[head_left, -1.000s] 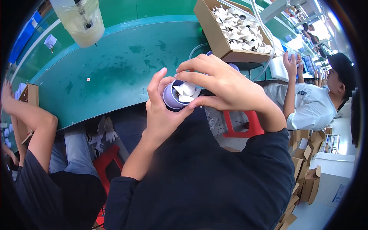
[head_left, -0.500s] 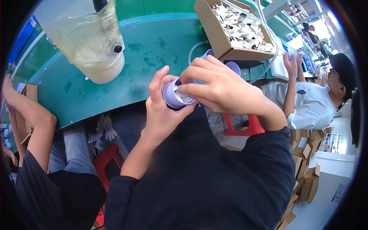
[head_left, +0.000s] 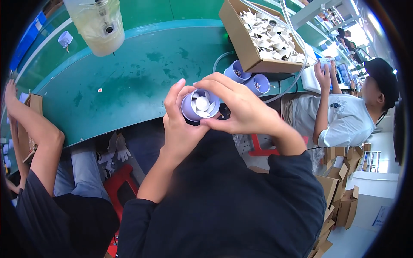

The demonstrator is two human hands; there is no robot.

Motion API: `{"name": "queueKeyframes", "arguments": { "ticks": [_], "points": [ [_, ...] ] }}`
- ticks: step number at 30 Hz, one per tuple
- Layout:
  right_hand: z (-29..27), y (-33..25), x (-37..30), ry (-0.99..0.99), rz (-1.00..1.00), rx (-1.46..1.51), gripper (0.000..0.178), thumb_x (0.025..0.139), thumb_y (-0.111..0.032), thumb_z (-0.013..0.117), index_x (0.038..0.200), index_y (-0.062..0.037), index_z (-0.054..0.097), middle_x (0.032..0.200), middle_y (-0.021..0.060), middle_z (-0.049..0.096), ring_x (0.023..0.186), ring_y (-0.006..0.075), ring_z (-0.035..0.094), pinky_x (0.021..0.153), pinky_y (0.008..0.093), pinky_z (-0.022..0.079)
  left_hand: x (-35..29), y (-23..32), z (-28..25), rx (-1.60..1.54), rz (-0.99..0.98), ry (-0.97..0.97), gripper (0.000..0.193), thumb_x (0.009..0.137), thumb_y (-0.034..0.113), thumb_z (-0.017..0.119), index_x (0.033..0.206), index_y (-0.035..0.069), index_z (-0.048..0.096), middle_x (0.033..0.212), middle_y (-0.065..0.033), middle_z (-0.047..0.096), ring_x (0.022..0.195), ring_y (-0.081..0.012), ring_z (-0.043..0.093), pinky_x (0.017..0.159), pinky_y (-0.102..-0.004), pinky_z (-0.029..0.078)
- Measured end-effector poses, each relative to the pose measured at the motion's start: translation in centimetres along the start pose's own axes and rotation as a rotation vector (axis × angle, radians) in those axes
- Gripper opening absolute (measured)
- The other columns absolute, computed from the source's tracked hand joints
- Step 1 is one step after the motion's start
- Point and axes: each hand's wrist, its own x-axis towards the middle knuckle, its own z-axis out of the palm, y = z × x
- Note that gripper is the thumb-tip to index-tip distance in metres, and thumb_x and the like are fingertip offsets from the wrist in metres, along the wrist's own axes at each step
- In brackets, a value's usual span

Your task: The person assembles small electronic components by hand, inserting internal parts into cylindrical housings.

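A round lilac plastic housing with a white fan impeller [head_left: 199, 105] inside is held up over the near edge of the green worktop [head_left: 129, 81]. It is cupped from the left by the left hand [head_left: 180, 124], fingers curled around its wall, and clasped from the right by the right hand [head_left: 241, 107]. Just beyond, two more lilac housings [head_left: 246, 77] are seen, then an open cardboard box of white impellers [head_left: 269, 38].
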Motion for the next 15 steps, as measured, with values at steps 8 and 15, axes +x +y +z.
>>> {"name": "queueKeyframes", "arguments": {
  "ticks": [8, 15],
  "points": [
    [4.7, 6.7, 9.7, 0.613, 0.267, -0.152, 0.048, 0.067, -0.026, 0.07, 0.102, 0.0065, 0.06, 0.093, 0.0228, 0.061, 0.087, 0.0359, 0.061, 0.078, 0.038, 0.05, -2.7, 3.7, -1.7, 0.518, 0.237, 0.031, 0.079, 0.066, 0.004, 0.077, 0.133, 0.004, 0.033, 0.126, -0.0226, 0.047, 0.108, -0.0375, 0.053, 0.091, -0.0425, 0.044],
    [5.8, 18.3, 20.5, 0.478, 0.523, -0.304, 0.048, 0.066, -0.029, 0.069, 0.1, 0.0043, 0.061, 0.103, 0.0251, 0.056, 0.096, 0.0394, 0.056, 0.083, 0.0433, 0.049, -7.5, -3.3, -4.6, 0.649, -0.55, -0.909, 0.057, 0.08, 0.031, 0.064, 0.127, 0.005, 0.045, 0.122, -0.0217, 0.053, 0.111, -0.0409, 0.05, 0.096, -0.0444, 0.04]
  ]
}}
